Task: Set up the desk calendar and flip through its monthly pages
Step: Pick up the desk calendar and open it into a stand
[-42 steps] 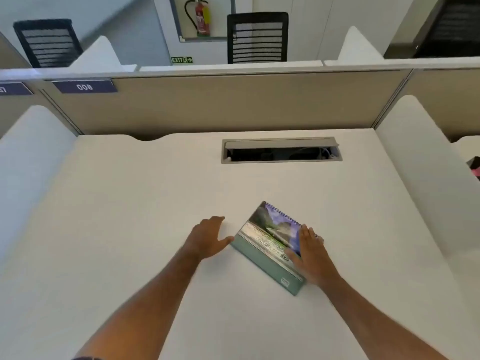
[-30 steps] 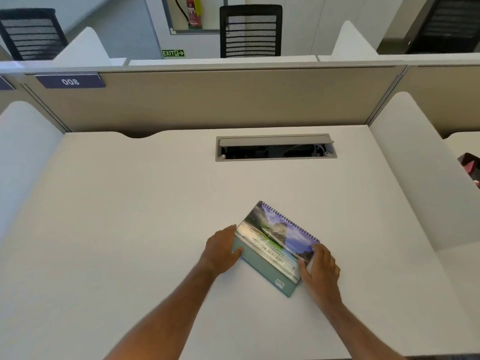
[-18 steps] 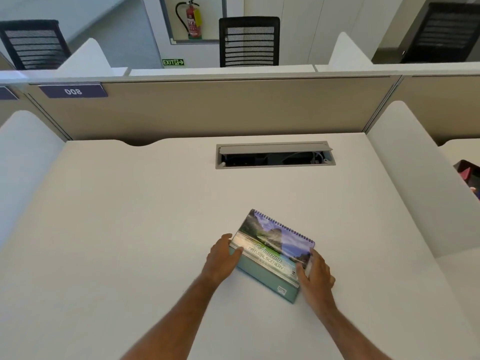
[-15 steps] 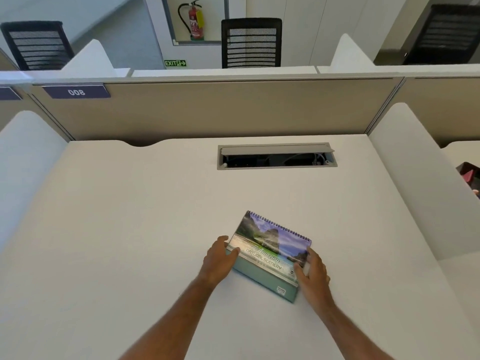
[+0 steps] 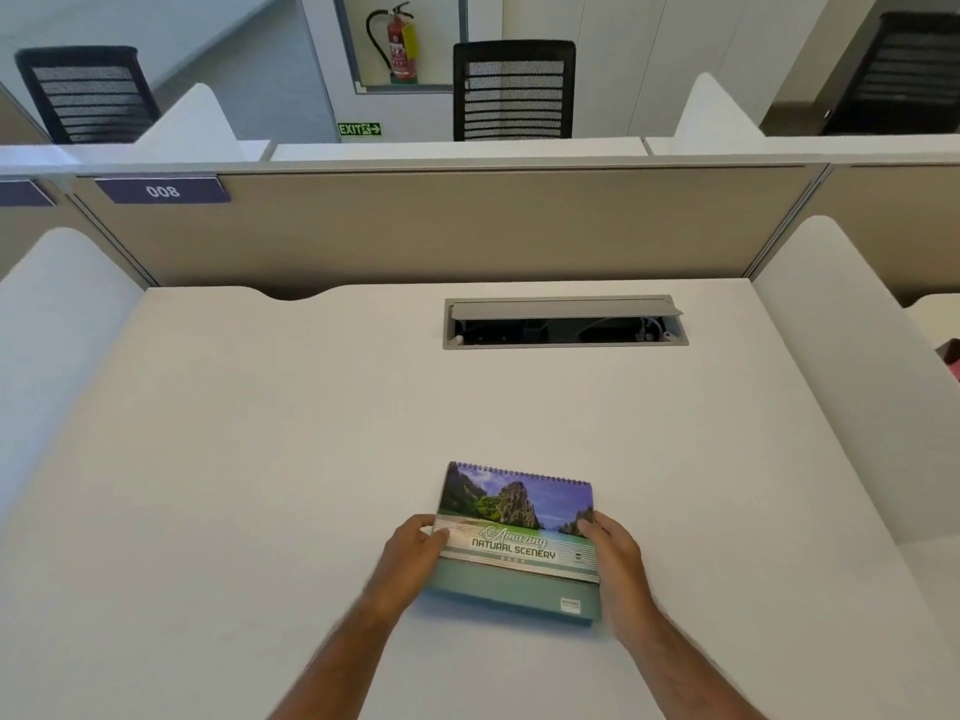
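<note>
Since the earlier frames the calendar [image 5: 517, 537] has been turned from a diagonal lie to nearly square with the desk [image 5: 260, 459] edge, its spiral binding now at the far side and the title reading upright toward the person. The left hand [image 5: 413, 556], which had been flat on the desk beside it, has closed in on the left edge, thumb on the cover and fingers curled under or against the side. The right hand [image 5: 618, 563], which earlier pressed flat on the cover, now grips the right edge in the same way, thumb on top. Both hands hold the calendar between them near the desk's front middle; whether its base rests on the surface or is slightly raised is hard to tell. The cover is glossy card printed with cliffs, green water and purple sky, with a striped band carrying the words "Natural Scenery". A dark wire coil runs along the top edge. Below the cover shows a plain matt teal board with a small white label at its right corner. The desk is smooth, off-white and matt, with a grey rectangular cable slot [image 5: 566, 324] well beyond the calendar, its flap tilted open.
</note>
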The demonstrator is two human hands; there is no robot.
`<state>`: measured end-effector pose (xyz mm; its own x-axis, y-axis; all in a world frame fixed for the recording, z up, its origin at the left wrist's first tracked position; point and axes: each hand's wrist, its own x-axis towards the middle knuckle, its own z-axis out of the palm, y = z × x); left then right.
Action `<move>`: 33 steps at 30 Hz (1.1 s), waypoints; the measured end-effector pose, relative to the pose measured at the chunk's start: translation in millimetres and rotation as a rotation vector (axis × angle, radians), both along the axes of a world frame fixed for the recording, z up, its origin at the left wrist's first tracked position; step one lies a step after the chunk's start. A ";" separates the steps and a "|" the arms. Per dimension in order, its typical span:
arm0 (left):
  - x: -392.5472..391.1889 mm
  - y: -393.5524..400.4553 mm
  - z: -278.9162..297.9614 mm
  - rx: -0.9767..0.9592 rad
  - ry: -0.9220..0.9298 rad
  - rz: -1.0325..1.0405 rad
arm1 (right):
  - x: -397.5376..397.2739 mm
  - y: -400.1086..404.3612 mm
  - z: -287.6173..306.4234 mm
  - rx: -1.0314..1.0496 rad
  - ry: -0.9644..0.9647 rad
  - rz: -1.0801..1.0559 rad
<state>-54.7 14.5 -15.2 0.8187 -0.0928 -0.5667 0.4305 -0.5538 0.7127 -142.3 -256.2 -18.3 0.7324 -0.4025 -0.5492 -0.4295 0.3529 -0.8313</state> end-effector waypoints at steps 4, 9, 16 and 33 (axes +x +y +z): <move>-4.3 13.1 10.5 -0.042 -0.031 0.044 | 9.4 1.4 5.7 -0.067 0.002 0.063; 11.2 24.4 30.0 -0.026 -0.152 0.077 | 42.1 10.1 21.5 -0.223 -0.069 0.147; 56.8 35.0 50.7 0.008 -0.369 0.130 | 115.1 26.0 59.7 -0.285 -0.183 0.218; 158.8 59.5 49.1 -0.134 -0.457 0.348 | 275.2 71.1 70.1 -0.219 -0.324 0.430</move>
